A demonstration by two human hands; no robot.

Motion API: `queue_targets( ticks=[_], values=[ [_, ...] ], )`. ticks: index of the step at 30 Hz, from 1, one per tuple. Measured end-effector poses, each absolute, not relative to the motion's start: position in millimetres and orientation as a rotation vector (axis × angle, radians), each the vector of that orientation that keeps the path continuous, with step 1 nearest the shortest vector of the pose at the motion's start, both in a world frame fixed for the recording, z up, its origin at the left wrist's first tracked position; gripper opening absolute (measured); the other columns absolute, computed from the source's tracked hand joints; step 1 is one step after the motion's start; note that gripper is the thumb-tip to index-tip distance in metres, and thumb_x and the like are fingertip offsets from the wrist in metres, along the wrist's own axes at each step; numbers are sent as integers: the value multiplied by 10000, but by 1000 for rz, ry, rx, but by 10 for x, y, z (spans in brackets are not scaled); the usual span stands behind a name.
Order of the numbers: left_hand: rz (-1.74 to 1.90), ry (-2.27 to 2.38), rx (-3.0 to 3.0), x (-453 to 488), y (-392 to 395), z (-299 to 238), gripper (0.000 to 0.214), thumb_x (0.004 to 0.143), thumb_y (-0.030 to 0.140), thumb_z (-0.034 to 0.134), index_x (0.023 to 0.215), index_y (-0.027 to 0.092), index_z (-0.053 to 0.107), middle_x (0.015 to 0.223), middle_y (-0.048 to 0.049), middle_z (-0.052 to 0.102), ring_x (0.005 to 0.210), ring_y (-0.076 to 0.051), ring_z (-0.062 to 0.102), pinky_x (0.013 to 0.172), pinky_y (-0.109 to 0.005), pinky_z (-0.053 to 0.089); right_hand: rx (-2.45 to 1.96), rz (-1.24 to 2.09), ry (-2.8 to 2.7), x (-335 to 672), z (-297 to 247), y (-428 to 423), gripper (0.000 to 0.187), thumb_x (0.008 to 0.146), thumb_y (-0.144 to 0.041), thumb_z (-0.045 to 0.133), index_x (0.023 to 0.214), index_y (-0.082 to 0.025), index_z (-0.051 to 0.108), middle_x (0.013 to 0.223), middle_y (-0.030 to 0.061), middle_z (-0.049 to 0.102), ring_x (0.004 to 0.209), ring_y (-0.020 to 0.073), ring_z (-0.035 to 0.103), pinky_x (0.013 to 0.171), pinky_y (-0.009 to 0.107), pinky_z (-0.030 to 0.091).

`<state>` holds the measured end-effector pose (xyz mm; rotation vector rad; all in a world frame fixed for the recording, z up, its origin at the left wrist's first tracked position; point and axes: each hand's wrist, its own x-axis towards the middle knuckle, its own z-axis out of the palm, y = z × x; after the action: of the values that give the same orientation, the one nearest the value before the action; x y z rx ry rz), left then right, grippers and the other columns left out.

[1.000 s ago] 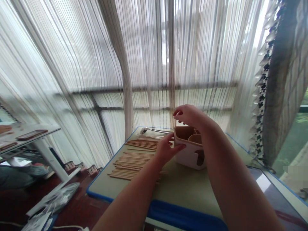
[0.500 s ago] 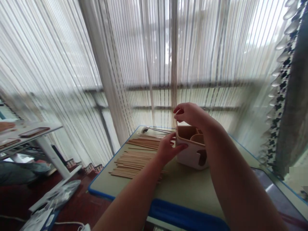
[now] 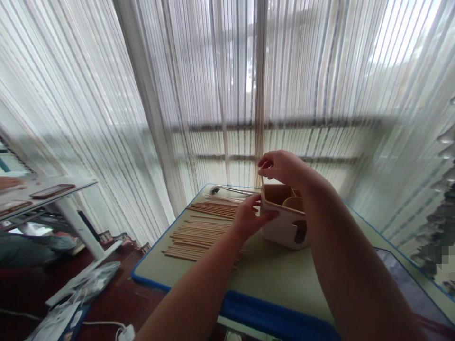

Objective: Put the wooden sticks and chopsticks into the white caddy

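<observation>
A white holder [image 3: 284, 226] with several tan compartments stands on a green table [image 3: 270, 274] with a blue edge. My left hand [image 3: 249, 219] grips the holder's near left corner, thumb on the rim. My right hand [image 3: 280, 166] hovers over the holder's far rim, fingers pinched round a thin stick I can barely make out, held upright above a compartment. Several wooden chopsticks [image 3: 199, 234] lie in rows on the table left of the holder, just beyond my left hand.
A metal spoon [image 3: 227, 190] lies at the table's far edge. Striped sheer curtains [image 3: 220, 94] hang behind the table. At the left stand a white shelf [image 3: 50, 192] and a white table leg, with bags and cables on the dark red floor.
Both hands keep their places at the holder. The camera has swung left, so the dark patterned curtain at the right has slid out of view.
</observation>
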<state>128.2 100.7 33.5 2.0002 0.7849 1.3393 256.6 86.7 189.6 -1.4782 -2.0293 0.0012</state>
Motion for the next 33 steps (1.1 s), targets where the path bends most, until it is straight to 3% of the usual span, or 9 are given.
queue_targets(
  ticks=[17, 27, 29, 33],
  values=[
    [1380, 760, 2025, 1200, 717, 397, 550, 723, 432, 701, 1183, 168, 557, 1119, -107, 638, 922, -203, 636, 730, -311, 542, -1481, 67, -1942, 2731, 2069, 372, 286, 731, -338, 643, 955, -164, 674, 744, 45, 699, 609, 137, 632, 572, 269, 485],
    [1630, 891, 2003, 1068, 759, 548, 484, 821, 437, 588, 1200, 139, 538, 1164, -140, 621, 973, -211, 628, 745, -317, 550, -1705, 91, -1916, 2890, 2064, 505, 354, 720, -332, 647, 1026, -153, 649, 901, 86, 710, 632, 154, 637, 586, 295, 487],
    [1624, 976, 2107, 911, 708, 592, 437, 839, 411, 562, 1180, 137, 553, 1136, -131, 636, 981, -211, 625, 766, -329, 550, -1650, 52, -1951, 2863, 2075, 487, 361, 732, -366, 634, 1028, -161, 645, 909, 81, 708, 641, 152, 635, 597, 296, 480],
    [1656, 1330, 2367, 394, 561, 591, 366, 853, 366, 527, 1141, 147, 578, 1146, -124, 634, 1086, -240, 579, 955, -411, 471, -1536, -107, -2048, 2693, 2119, 327, 372, 735, -397, 628, 1041, -185, 642, 910, 69, 701, 695, 161, 632, 649, 304, 469]
  ],
)
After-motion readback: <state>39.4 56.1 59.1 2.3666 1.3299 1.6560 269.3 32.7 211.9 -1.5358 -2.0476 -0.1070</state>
